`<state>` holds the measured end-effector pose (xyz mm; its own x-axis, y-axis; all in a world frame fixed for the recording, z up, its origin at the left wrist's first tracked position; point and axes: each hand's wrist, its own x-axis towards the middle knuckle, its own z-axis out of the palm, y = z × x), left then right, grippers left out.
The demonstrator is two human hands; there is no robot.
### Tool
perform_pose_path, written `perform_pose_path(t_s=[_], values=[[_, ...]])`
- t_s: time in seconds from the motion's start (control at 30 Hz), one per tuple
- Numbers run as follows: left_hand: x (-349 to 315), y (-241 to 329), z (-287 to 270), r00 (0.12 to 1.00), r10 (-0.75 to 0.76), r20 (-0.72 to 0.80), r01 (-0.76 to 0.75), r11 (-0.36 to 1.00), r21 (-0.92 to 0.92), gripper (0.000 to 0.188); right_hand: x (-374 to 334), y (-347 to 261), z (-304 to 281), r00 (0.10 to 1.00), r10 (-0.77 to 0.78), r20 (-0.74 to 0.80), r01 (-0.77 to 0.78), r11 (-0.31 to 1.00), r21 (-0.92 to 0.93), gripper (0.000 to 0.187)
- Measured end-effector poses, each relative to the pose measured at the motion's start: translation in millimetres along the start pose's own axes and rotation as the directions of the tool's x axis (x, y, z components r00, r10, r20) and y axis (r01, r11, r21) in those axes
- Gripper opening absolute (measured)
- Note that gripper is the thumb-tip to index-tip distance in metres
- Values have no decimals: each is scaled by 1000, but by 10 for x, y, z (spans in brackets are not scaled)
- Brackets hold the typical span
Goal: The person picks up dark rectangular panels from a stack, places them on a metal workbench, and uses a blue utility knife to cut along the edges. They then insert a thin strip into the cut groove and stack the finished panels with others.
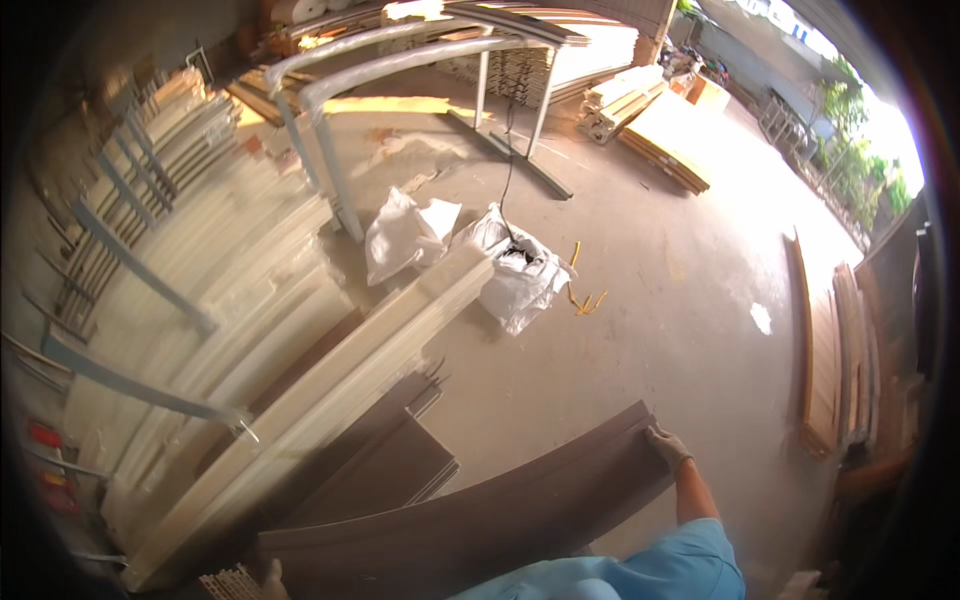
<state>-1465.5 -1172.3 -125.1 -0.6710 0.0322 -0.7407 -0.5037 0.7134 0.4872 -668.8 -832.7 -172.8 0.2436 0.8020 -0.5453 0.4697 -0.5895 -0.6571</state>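
Observation:
A long dark brown panel [470, 522] stretches across the lower part of the head view, curved by the lens. My right hand [671, 447], in a light glove, grips its far right end, with the arm reaching out from a light blue sleeve. At the opposite end, near the lower edge, my left hand [274, 582] is closed on the panel's edge; only part of it shows. Just left of that hand are the hollow, ribbed ends of some panels [230, 583]. More dark brown panels [375, 470] lie in a stack on the floor beyond the held one.
Pale wrapped boards [330, 390] lie stacked along the left, between grey metal rack bars [130, 255]. Two white sacks [525, 285] stand ahead beside a metal frame [325, 150]. A yellow strap [578, 290] lies on the concrete floor [650, 300]. Wooden boards [820, 350] line the right.

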Motion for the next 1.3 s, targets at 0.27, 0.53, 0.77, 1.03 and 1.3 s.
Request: perform_pose_path(t_s=[0.27, 0.53, 0.77, 1.03, 1.3], values=[[-1177, 887, 2024, 912, 355, 204, -337, 934, -119, 74, 304, 749, -2015, 976, 121, -183, -67, 958, 278, 62], [-1680, 2440, 4076, 783, 414, 465, -390, 908, -151, 71, 905, 1092, -2650, 912, 201, -358, -33, 905, 423, 71], [-1631, 4272, 6161, 583, 630, 513, -668, 731, -140, 74, 1609, 888, -2725, 911, 244, -333, 25, 773, 634, 81], [-2296, 5895, 7968, 511, 572, 642, -689, 719, -92, 66, 1916, 239, -2534, 941, 281, -188, 11, 531, 847, 94], [-2762, 6801, 9293, 470, 724, 505, -818, 572, -57, 49, 3420, -266, -2842, 947, 320, 6, -158, 451, 879, 94]])
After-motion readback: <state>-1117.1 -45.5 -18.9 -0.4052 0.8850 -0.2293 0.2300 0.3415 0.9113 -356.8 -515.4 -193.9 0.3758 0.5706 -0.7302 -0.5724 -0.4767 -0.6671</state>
